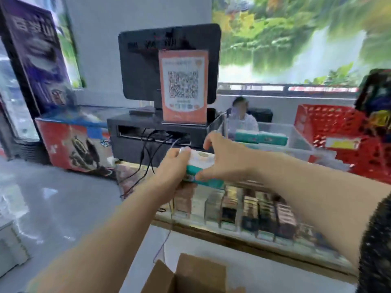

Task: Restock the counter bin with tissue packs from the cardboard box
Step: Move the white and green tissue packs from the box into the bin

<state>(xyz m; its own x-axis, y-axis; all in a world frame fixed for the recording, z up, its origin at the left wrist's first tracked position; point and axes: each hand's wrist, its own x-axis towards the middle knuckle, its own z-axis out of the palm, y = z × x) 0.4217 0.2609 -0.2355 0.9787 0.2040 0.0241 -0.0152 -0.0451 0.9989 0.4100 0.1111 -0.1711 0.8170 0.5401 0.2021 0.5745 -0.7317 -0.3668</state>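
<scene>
Both my hands hold one teal-and-white tissue pack point(201, 166) above the glass counter. My left hand point(172, 168) grips its left end with curled fingers. My right hand point(222, 157) grips its right side, thumb underneath and fingers over the top. The clear plastic counter bin point(296, 138) stands just beyond, to the right, with teal tissue packs point(262, 138) lying inside it. The open cardboard box point(188, 275) sits low at the bottom edge, its flaps up; its contents are hidden.
A black monitor with an orange QR sign point(184, 85) stands on a black stand point(156, 134) with dangling cables, left of the bin. A red basket point(342, 140) sits at the right. The glass counter point(243, 208) shows several packs beneath. A person sits behind the counter.
</scene>
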